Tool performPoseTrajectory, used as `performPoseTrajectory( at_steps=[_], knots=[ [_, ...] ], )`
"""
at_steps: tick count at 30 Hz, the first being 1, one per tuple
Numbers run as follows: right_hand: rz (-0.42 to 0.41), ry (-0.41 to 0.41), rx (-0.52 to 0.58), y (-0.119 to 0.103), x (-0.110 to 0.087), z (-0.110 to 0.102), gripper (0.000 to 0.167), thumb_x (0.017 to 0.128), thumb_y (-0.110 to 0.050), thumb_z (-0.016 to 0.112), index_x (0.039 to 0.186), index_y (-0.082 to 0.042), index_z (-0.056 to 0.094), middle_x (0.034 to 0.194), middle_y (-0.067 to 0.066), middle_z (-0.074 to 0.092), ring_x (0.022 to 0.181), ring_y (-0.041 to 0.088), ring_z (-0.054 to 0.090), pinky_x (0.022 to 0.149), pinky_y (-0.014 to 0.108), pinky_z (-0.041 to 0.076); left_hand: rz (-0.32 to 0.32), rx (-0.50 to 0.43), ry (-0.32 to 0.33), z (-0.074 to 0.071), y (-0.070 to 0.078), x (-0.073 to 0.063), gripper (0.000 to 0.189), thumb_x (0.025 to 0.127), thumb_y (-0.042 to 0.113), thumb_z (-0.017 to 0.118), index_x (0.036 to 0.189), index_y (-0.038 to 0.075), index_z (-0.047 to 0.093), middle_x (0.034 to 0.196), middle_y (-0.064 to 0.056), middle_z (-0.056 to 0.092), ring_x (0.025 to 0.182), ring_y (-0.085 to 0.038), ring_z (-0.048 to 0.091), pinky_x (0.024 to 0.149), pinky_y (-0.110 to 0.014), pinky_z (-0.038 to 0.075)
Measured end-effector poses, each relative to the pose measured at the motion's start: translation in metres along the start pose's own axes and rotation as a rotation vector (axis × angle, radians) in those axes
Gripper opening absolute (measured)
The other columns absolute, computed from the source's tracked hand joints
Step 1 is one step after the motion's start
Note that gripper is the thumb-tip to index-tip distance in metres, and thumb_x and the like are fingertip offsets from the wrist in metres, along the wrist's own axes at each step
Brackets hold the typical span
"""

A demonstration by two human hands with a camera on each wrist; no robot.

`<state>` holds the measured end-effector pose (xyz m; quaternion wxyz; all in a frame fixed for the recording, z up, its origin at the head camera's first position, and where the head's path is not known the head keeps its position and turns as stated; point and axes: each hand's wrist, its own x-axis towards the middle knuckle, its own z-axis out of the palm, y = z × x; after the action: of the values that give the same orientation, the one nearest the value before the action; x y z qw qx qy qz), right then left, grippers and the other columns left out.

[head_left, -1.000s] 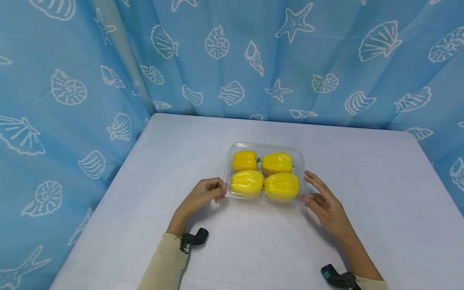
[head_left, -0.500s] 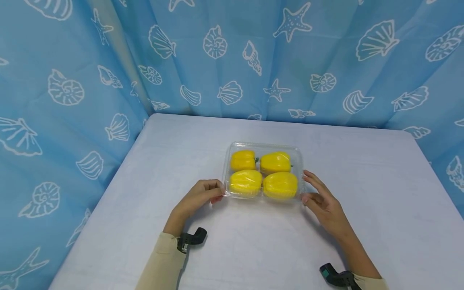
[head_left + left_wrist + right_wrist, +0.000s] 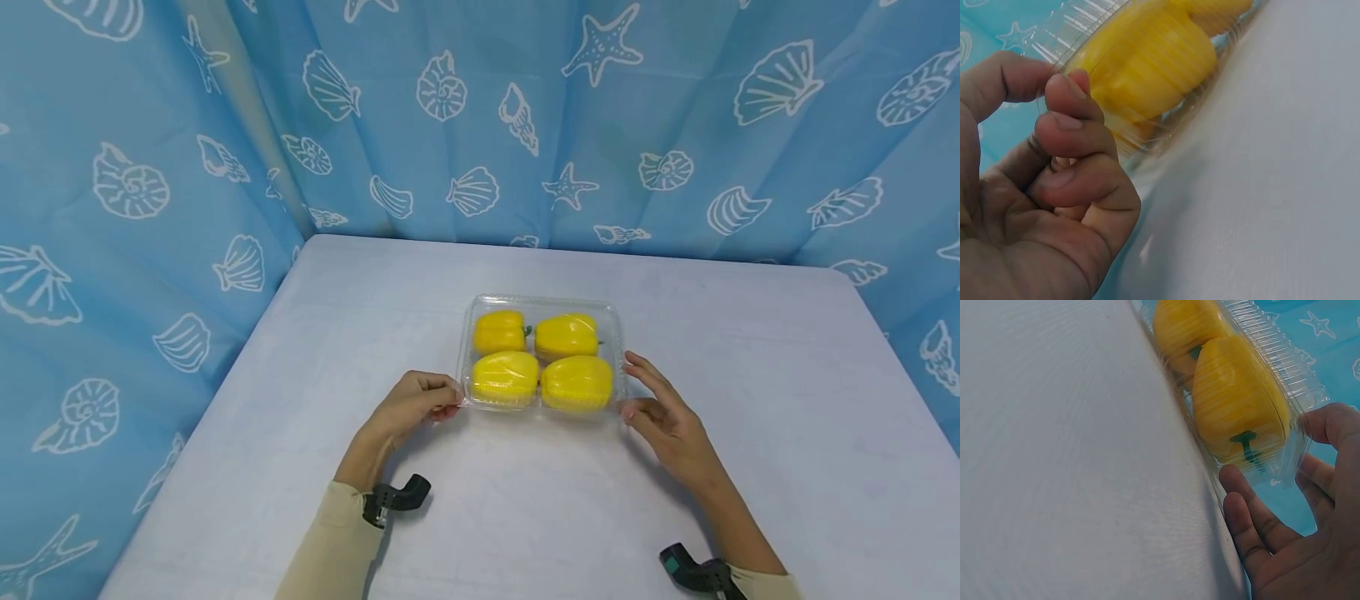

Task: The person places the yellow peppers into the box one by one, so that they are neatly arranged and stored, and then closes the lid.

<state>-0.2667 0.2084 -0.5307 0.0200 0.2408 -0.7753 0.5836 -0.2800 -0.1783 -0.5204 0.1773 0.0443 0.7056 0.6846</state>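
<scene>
A clear plastic container (image 3: 551, 302) sits near the middle of the white table, with several yellow bell peppers (image 3: 576, 383) inside. Green stems show on some of them. My left hand (image 3: 420, 402) pinches the rim at the near left corner between thumb and forefinger; its other fingers (image 3: 1088, 178) curl below the rim. At the near right corner, my right hand (image 3: 671, 429) holds the container's edge, its thumb (image 3: 1329, 422) on the rim and two fingertips (image 3: 1238, 509) low by the side wall. Whether the container's base touches the table is hard to tell.
A white cloth covers the table (image 3: 390, 292). Behind it and along its left side hangs a blue curtain (image 3: 480, 100) with white shell and starfish prints. A black wrist camera (image 3: 401, 493) is strapped to each forearm.
The whole head view has shifted slightly, so everything appears a little further left. Both hands keep their places on the container, and the peppers lie as before.
</scene>
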Motion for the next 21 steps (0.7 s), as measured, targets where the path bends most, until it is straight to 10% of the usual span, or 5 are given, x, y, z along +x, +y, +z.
performPoseTrajectory(
  at_steps=[17, 21],
  knots=[
    [-0.008, 0.014, -0.002, -0.004, 0.0, 0.0, 0.063, 0.095, 0.01, 0.059, 0.153, -0.005, 0.039, 0.163, 0.008, 0.026, 0.118, 0.02, 0.056, 0.093, 0.019, 0.048, -0.025, 0.165, -0.11, -0.018, -0.005, -0.002, 0.026, 0.099, 0.03, 0.059, 0.099, 0.004, 0.066, 0.085, -0.009, 0.061, 0.075, -0.021, 0.053, 0.064, -0.027, 0.041],
    [0.008, 0.056, -0.057, -0.01, -0.001, -0.002, 0.059, 0.097, 0.007, 0.058, 0.152, -0.007, 0.041, 0.159, 0.009, 0.033, 0.122, 0.022, 0.053, 0.097, 0.017, 0.044, -0.016, 0.121, -0.006, -0.026, -0.008, -0.002, 0.028, 0.103, 0.026, 0.052, 0.107, 0.002, 0.066, 0.092, -0.013, 0.063, 0.076, -0.022, 0.055, 0.064, -0.025, 0.044]
  ],
)
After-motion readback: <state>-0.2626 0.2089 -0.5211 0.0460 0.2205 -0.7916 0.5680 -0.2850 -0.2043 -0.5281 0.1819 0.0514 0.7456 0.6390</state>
